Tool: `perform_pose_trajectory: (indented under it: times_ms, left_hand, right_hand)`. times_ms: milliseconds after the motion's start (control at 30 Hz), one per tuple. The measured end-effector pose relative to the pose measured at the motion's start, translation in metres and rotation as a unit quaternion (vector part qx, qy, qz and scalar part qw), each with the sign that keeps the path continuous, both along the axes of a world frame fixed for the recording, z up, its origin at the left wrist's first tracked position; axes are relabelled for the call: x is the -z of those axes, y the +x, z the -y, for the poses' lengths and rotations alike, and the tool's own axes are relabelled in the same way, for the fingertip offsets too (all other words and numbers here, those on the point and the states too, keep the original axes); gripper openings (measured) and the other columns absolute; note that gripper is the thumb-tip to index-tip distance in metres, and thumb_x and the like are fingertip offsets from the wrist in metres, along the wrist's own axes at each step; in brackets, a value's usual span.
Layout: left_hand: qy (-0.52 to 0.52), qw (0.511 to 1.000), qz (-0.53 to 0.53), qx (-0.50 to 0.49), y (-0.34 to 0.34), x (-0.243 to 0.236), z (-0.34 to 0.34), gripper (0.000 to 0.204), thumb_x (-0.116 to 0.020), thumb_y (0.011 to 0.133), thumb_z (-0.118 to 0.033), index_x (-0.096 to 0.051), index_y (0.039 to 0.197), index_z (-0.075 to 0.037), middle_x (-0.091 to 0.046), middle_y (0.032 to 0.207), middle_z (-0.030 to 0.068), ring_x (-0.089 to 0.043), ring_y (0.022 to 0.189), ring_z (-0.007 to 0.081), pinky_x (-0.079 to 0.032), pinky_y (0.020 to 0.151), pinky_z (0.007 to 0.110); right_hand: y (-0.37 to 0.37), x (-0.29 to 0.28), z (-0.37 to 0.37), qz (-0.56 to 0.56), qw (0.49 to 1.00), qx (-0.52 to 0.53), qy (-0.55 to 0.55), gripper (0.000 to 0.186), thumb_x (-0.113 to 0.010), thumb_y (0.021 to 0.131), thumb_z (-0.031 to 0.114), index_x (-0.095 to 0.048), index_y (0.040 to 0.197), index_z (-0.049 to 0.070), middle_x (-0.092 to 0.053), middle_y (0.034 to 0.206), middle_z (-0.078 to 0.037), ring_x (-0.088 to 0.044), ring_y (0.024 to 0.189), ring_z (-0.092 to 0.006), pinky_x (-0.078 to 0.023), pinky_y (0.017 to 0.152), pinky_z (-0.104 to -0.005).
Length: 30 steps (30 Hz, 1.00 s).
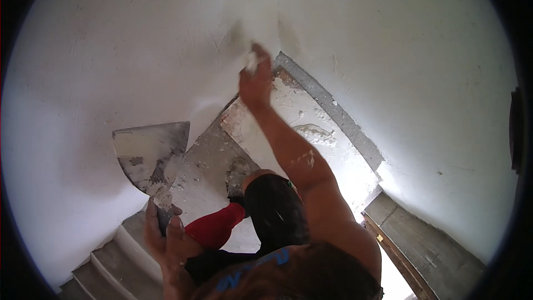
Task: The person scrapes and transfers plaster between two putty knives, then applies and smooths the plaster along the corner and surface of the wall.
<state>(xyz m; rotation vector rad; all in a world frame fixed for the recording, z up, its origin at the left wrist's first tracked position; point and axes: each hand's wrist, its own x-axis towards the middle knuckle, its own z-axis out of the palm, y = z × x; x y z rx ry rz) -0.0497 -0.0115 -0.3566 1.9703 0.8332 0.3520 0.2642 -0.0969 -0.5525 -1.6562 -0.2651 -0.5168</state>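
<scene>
My left hand (164, 228) is closed around the dark handle of a wide putty knife (151, 158). Its broad metal blade points up and away from me, smeared with white plaster. Further off, my right hand (256, 83) is raised at the corner where two white walls (166, 50) meet. Its fingers are curled and blurred, with white plaster (251, 62) on or between them; what it grips, if anything, is hard to make out. Under my right forearm lies a pale board (288, 111) spotted with plaster, bearing a wet heap of plaster (316, 134).
Grey floor (205, 161) strewn with crumbs runs beside the board, and a rough grey strip (333, 108) follows the right wall's foot. Stairs (114, 264) descend at the lower left. Grey planks (422, 239) with a wooden edge lie at the lower right. My bent knee (275, 211) is close to the board.
</scene>
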Motion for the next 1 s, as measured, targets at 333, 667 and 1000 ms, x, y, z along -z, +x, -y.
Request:
perform_pose_trajectory:
  times_ms: [333,667,1000]
  left_hand:
    - [-0.013,0.999,0.008,-0.046,-0.012,0.002,0.006,0.061,-0.056,0.082,-0.009,-0.044,0.140,0.006,-0.060,0.089,0.0090,-0.045,0.058,0.0076,-0.035,0.048,0.021]
    - [0.030,0.999,-0.010,-0.005,-0.030,0.011,-0.023,0.063,-0.059,0.079,-0.012,-0.045,0.137,0.008,-0.061,0.089,0.0075,-0.047,0.060,0.0085,-0.037,0.050,0.022]
    - [0.010,0.997,0.017,0.070,-0.005,0.010,-0.011,0.061,-0.058,0.084,-0.009,-0.042,0.141,0.007,-0.061,0.091,0.0086,-0.047,0.061,0.0066,-0.037,0.050,0.021]
  right_hand:
    - [0.106,0.023,0.010,0.040,0.988,0.126,-0.075,0.079,-0.058,0.072,-0.003,-0.030,0.146,0.002,-0.031,0.141,-0.030,-0.031,0.129,-0.0473,-0.029,0.109,-0.0555]
    - [0.117,0.030,0.004,0.087,0.992,0.057,-0.075,0.088,-0.059,0.072,-0.001,-0.022,0.151,0.004,-0.024,0.146,-0.031,-0.023,0.135,-0.0507,-0.023,0.113,-0.0564]
    - [-0.011,0.011,-0.005,-0.039,0.986,-0.160,0.006,0.076,-0.051,0.071,-0.009,-0.031,0.143,-0.002,-0.031,0.145,-0.026,-0.025,0.140,-0.0420,-0.023,0.117,-0.0471]
